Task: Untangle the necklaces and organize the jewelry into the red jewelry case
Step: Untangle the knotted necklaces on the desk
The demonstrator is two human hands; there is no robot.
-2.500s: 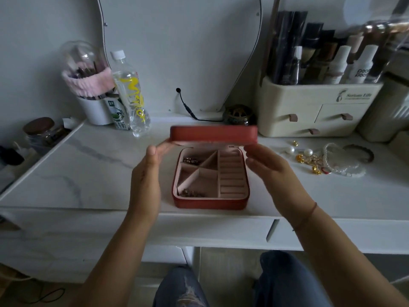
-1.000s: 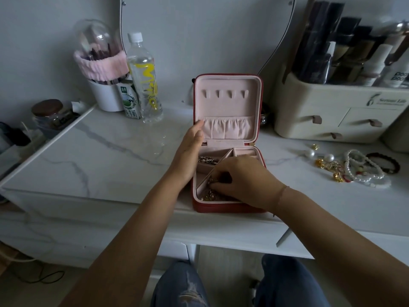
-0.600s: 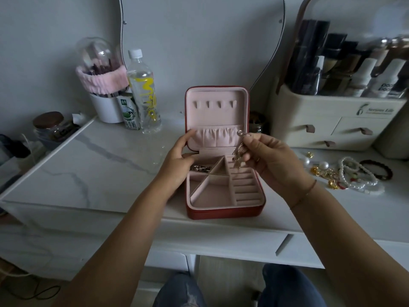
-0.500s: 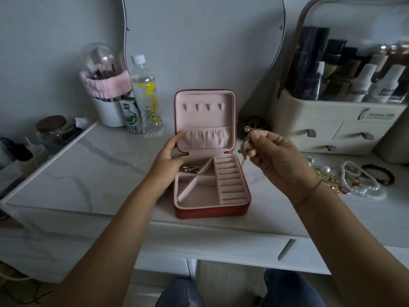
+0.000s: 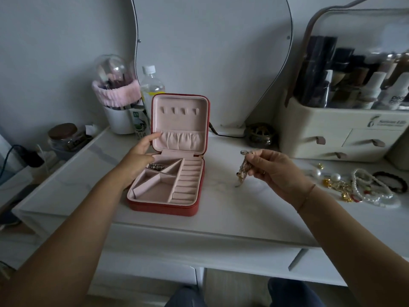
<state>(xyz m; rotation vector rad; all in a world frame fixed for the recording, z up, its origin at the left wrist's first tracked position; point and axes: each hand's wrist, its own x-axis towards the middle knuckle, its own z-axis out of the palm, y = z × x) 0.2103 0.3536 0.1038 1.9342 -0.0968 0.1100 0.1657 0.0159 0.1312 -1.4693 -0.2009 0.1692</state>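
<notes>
The open case (image 5: 168, 180) sits on the tabletop (image 5: 232, 209), jewelry pile (image 5: 358, 187) well right, organizer (image 5: 340, 134) behind.

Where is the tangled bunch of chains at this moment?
Head view: the bunch of chains dangles, pinched by the right hand, right of the open red jewelry case, above the white tabletop, left of the loose pearl pile.

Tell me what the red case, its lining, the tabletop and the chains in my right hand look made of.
The red case: probably faux leather, matte, slightly textured. Its lining: soft pink velvety fabric, gathered into a pocket. The tabletop: marble or marble-look, smooth, grey veins. The chains: thin metal, seemingly gold-toned, glinting.
</notes>
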